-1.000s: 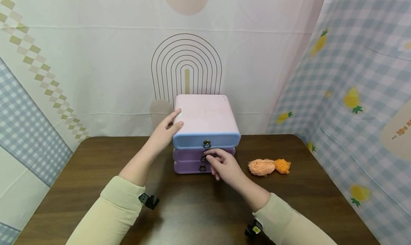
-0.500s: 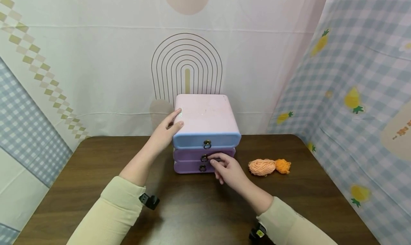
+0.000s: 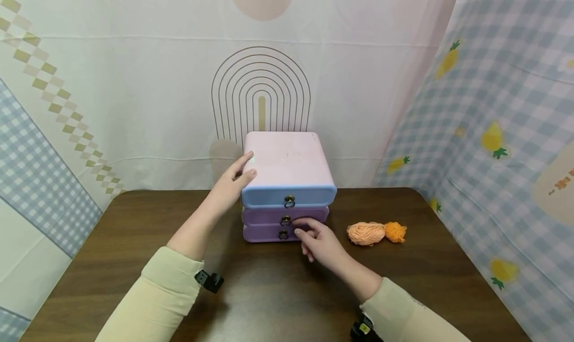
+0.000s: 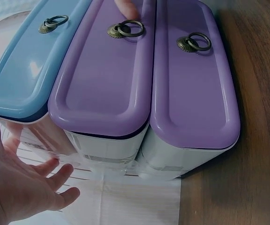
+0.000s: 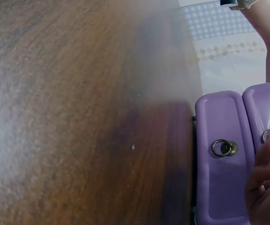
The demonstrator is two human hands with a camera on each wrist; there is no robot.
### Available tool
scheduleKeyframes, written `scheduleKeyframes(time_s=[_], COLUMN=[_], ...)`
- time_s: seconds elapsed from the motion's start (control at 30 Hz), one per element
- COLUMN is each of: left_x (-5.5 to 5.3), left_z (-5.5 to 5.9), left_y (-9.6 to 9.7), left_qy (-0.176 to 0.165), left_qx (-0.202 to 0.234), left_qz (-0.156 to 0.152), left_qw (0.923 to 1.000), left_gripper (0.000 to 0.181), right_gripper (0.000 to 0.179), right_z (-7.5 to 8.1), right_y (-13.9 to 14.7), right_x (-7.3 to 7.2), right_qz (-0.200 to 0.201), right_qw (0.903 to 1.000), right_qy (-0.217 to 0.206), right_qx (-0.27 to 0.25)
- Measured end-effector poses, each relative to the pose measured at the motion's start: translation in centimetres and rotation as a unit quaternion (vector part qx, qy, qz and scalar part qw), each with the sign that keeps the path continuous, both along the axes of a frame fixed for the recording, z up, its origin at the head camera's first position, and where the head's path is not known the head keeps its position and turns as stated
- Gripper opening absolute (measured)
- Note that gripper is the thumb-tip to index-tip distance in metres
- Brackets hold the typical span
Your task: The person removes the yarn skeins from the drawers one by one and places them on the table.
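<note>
A small chest of drawers (image 3: pixel 287 157) with a pink top stands on the table. Its front has a blue upper drawer (image 3: pixel 264 197) and two purple ones, the middle drawer (image 3: pixel 264 216) and the bottom drawer (image 3: pixel 262 234). Each bears a bronze ring pull. My left hand (image 3: pixel 226 190) rests against the chest's upper left edge, thumb on the top and fingers spread along the side, as the left wrist view shows. My right hand (image 3: pixel 323 242) is before the purple drawers, index fingertip right beside the middle ring pull (image 4: pixel 132 29), thumb apart from it.
To the right of the chest lie a peach yarn skein (image 3: pixel 365 233) and a smaller orange yarn ball (image 3: pixel 395 232), side by side on the dark wooden table (image 3: pixel 269 302). A printed white cloth (image 3: pixel 157 107) hangs behind, and a blue checked one (image 3: pixel 475 172) at the right.
My right hand has drawn slightly right and down, its fingertips coming off the middle ring pull to beside it. The left hand and the drawers have stayed in place.
</note>
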State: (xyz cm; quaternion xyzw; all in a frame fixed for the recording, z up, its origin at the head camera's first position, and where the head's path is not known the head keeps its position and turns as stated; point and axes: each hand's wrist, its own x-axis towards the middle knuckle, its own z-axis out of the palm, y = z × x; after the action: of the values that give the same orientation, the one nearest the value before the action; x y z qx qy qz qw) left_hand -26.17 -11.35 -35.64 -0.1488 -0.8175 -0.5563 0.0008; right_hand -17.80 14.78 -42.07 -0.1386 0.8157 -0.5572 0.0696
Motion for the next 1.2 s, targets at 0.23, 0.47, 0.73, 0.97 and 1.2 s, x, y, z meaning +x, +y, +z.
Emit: scheduleKeyframes(time_s=[0.23, 0.47, 0.73, 0.97, 1.2], left_x=[0.1, 0.0, 0.0, -0.3, -0.1], left_z=[0.2, -0.2, 0.0, 0.0, 0.0], left_y=[0.2, 0.0, 0.0, -0.1, 0.1], left_qy=[-0.008, 0.000, -0.003, -0.019, -0.014], left_qx=[0.001, -0.005, 0.000, 0.012, 0.008], left_qz=[-0.006, 0.001, 0.000, 0.000, 0.001], left_qw=[1.0000, 1.0000, 1.0000, 0.9997, 0.9999], left_gripper=[0.060, 0.061, 0.061, 0.061, 0.061], right_gripper=[0.030, 0.035, 0.038, 0.043, 0.047], right_z=[-2.4, -3.0, -3.1, -2.9, -2.6], right_y=[0.3, 0.4, 0.3, -0.3, -1.0], right_x=[-0.9, -1.1, -1.2, -1.3, -1.4], right_qz=[0.003, 0.031, 0.041, 0.045, 0.039], right_qw=[0.9997, 0.9918, 0.9874, 0.9847, 0.9839], right_qy=[-0.016, -0.077, -0.105, -0.132, -0.139], right_qx=[-0.019, -0.097, -0.111, -0.104, -0.106])
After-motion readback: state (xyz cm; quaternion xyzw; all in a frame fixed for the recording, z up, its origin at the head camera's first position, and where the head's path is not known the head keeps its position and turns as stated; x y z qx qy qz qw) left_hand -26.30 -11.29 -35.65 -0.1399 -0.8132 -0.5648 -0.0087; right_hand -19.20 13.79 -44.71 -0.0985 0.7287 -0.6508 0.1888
